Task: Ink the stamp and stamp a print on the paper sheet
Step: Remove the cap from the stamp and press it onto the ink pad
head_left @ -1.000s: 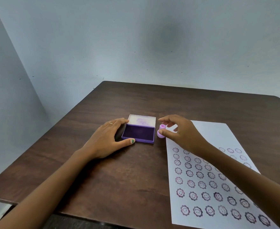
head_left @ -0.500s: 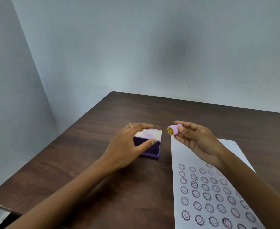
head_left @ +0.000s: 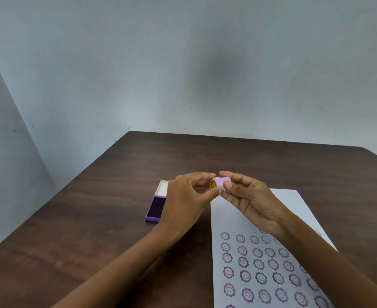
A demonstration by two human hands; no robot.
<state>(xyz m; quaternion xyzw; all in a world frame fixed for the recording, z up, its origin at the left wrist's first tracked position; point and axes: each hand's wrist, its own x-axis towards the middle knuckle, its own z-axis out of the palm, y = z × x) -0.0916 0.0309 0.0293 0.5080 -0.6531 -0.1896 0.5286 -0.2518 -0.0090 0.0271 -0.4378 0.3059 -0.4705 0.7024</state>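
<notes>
A small pink stamp (head_left: pixel 220 182) with a yellow face turned left hangs above the table, lying on its side. My right hand (head_left: pixel 247 200) pinches it by its right end. My left hand (head_left: pixel 186 197) meets it from the left, thumb and forefinger at its yellow end. The purple ink pad (head_left: pixel 156 206) lies open on the table behind my left hand, which hides its right part. The white paper sheet (head_left: pixel 232 218) lies to the right, its near half covered with several rows of purple smiley prints.
The dark wooden table (head_left: pixel 98 230) stands in a corner of pale walls, with its left edge running diagonally and its far edge near the back wall.
My left hand left the ink pad and rose to the stamp. My right hand lifted the stamp from beside the pad and turned it on its side. The view tilted upward.
</notes>
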